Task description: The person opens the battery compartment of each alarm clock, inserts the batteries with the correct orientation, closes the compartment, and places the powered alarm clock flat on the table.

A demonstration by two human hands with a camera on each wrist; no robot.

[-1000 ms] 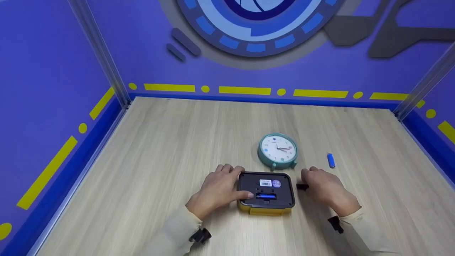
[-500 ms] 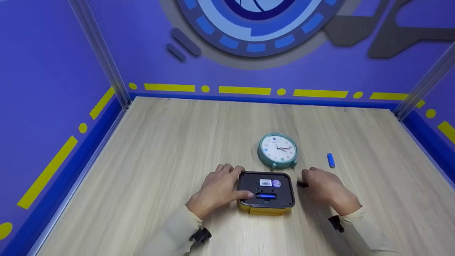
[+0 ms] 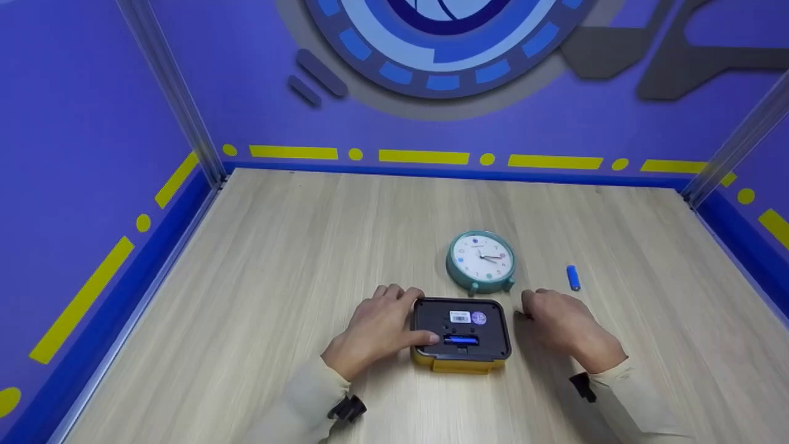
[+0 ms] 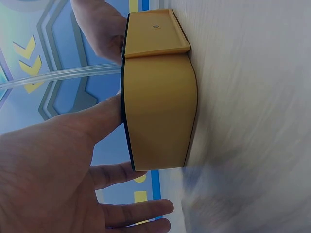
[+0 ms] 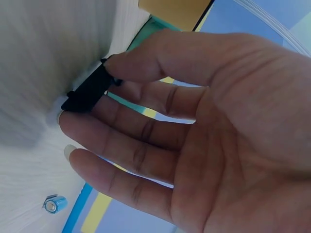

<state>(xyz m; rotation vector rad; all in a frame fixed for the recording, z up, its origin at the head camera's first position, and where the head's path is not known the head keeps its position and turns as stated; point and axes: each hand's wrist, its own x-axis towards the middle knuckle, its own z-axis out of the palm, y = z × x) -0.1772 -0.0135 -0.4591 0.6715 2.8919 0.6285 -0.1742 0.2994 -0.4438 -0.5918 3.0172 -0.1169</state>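
A yellow clock [image 3: 431, 354] lies on the table with its black back up, and a blue battery [image 3: 461, 340] sits in the open slot there. My left hand [image 3: 376, 330] holds the clock's left end, thumb on the back and index finger at the far side; in the left wrist view the other fingers reach past it. Just right of the clock, my right hand [image 3: 564, 324] pinches a small black battery cover [image 5: 87, 92] between thumb and fingers, close above the table. From the head only a sliver of the cover shows.
A round teal alarm clock [image 3: 482, 260] lies face up just behind the yellow clock. Another blue battery [image 3: 574, 278] lies beyond my right hand. Blue-purple panels [image 3: 431, 132] wall the table at the back and sides.
The black cover has turned in my right fingers, so less of it shows from the head. My left hand, the clocks and the batteries stay where they were.
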